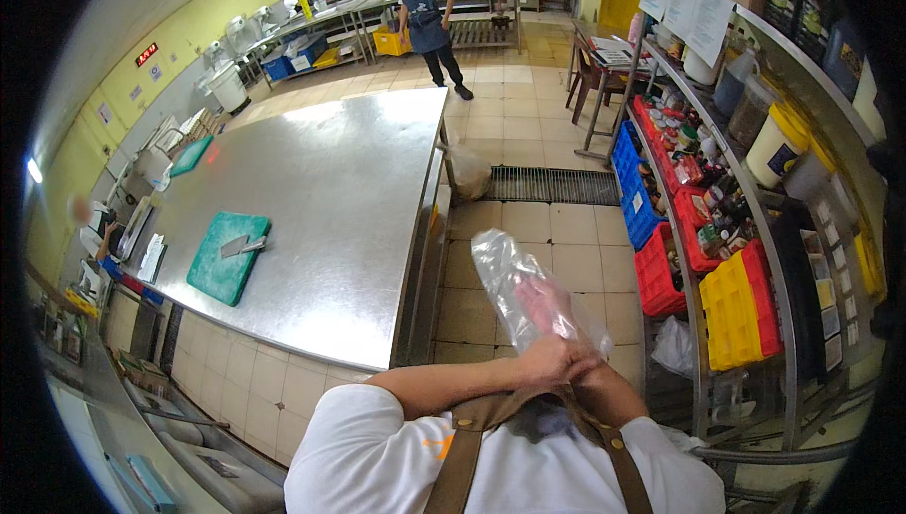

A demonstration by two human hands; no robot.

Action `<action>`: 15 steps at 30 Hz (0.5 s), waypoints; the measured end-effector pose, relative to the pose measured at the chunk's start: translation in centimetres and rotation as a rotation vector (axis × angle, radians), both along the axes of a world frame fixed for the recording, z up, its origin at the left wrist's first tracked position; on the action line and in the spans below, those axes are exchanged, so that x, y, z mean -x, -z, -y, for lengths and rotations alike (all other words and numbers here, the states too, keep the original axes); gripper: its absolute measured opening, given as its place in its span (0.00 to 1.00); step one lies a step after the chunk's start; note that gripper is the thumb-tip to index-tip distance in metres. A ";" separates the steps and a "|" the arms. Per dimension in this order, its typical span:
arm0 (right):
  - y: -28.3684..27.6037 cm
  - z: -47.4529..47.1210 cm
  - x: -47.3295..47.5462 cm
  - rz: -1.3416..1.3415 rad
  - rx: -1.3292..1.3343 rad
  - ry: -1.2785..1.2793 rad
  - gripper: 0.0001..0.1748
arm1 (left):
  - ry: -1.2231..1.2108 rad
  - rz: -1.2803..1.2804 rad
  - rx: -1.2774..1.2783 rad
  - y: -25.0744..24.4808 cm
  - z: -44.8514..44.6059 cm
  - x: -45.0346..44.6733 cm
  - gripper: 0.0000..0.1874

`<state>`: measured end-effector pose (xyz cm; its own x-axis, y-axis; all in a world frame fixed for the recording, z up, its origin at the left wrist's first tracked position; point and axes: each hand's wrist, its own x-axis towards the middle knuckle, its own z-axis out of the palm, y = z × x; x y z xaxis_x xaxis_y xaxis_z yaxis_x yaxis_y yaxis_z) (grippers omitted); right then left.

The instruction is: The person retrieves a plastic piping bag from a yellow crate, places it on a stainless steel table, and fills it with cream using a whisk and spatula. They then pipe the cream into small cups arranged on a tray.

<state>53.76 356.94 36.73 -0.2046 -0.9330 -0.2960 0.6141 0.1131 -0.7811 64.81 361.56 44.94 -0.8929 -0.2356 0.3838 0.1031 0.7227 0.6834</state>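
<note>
A clear plastic bag point(499, 280) is pulled over my right hand point(543, 301), which shows pinkish through the film. My left hand point(552, 358) is closed around the right wrist, gripping the bag near its open end. Beyond my fingertips the far part of the bag sticks out loose. Both hands are in front of my chest, above the tiled floor. How far the fingers inside the bag are spread is unclear through the creases.
To the left stands a steel table point(333, 231), with a green cutting board point(212, 266) carrying a cleaver point(236, 248). Shelving point(761, 231) with crates lines the right. Ahead, a person in an apron point(428, 15) stands beyond a floor grate point(552, 185). Another person point(92, 231) is far left.
</note>
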 end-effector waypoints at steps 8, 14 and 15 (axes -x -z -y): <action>-0.6 3.1 2.9 -1.241 -0.297 -0.775 0.27 | 0.198 -0.140 -0.165 -5.7 0.2 -1.4 0.10; 1.2 -0.9 7.1 -0.804 -0.475 -0.603 0.34 | 0.129 -0.050 -0.422 -0.8 4.9 -3.8 0.10; 0.8 -1.9 7.9 -0.723 -0.472 -0.580 0.35 | -0.051 0.004 -0.463 1.0 6.8 -4.3 0.09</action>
